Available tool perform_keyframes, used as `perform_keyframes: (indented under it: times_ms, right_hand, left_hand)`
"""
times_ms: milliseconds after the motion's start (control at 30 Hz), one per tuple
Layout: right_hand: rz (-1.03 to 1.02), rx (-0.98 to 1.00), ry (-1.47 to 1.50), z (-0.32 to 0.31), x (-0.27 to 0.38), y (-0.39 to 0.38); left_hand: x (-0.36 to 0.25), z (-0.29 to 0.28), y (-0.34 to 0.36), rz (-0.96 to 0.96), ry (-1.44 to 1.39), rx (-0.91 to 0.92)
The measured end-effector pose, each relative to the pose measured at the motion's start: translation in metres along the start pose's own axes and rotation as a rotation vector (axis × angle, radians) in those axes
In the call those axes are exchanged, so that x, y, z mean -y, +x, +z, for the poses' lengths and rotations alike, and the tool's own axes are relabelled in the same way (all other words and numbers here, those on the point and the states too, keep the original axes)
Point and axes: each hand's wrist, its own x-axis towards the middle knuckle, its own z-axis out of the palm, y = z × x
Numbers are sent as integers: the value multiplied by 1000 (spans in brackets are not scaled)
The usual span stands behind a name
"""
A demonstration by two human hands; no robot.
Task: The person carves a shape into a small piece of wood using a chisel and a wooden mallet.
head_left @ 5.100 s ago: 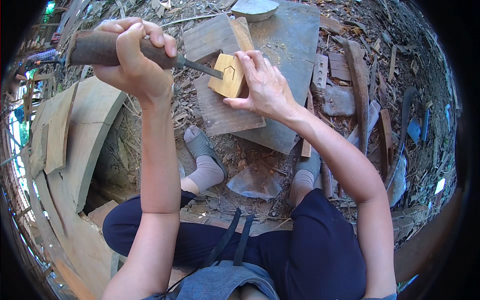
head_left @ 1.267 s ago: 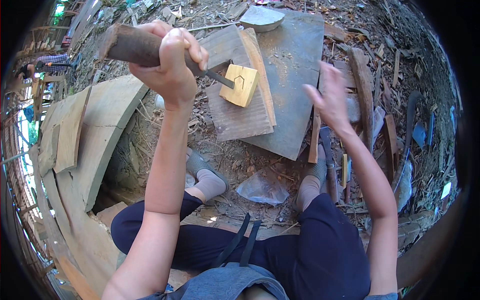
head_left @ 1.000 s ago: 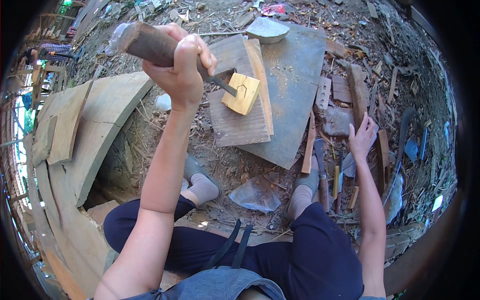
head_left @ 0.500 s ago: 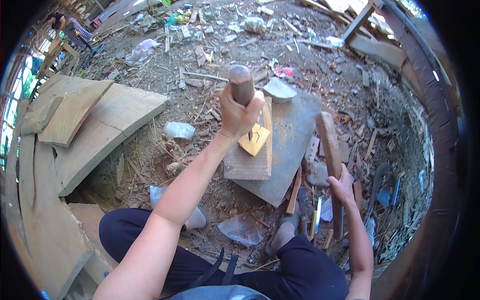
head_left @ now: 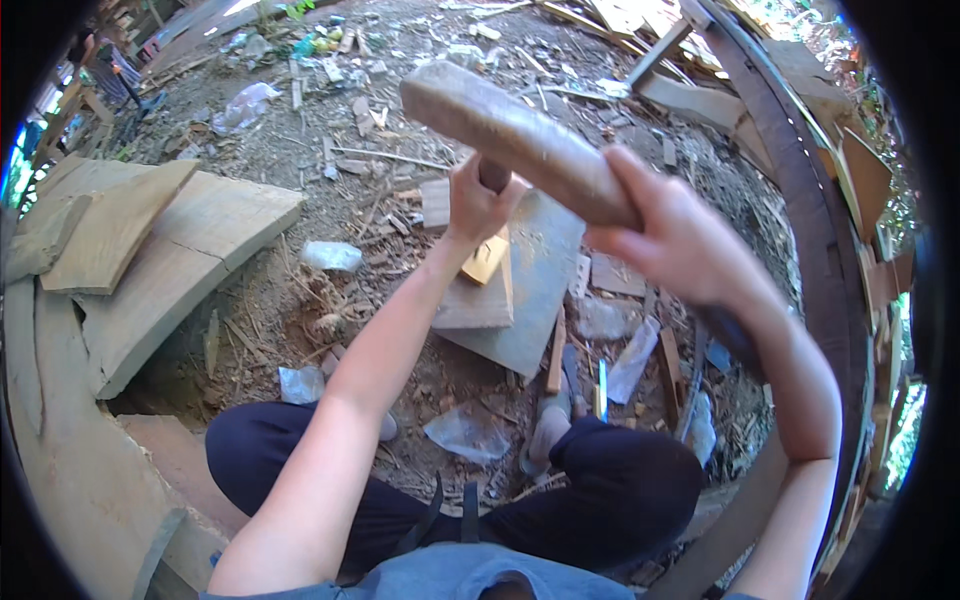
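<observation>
Now the right hand is gripping a thick wooden mallet, fingers wrapped tight round it, and lifting it high over the work. A sec ago that hand was down at the ground on the right w/ nothing in it, so it has just picked the mallet up and, my guess, a blow is coming. Left hand is staying clenched round a chisel handle, blade hidden under the fist, set on the small yellow wood block. That block is lying on a plank, which is sitting on a wider grey board on the dirt. Count: 1 mallet, 1 chisel, 1 block, 2 hands. Further left, approx 2 big pale slabs are lying stacked.
</observation>
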Motion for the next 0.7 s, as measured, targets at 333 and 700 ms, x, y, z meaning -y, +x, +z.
perform_keyframes:
  times_ms: [333, 700]
  right_hand:
    - [-191, -685, -7, -16, 44, -11]
    - [-216, -677, 367, -19, 44, -1]
  left_hand:
    - [7, -12, 3, -134, 5, 11]
    - [16, -27, 3, -140, 122, 11]
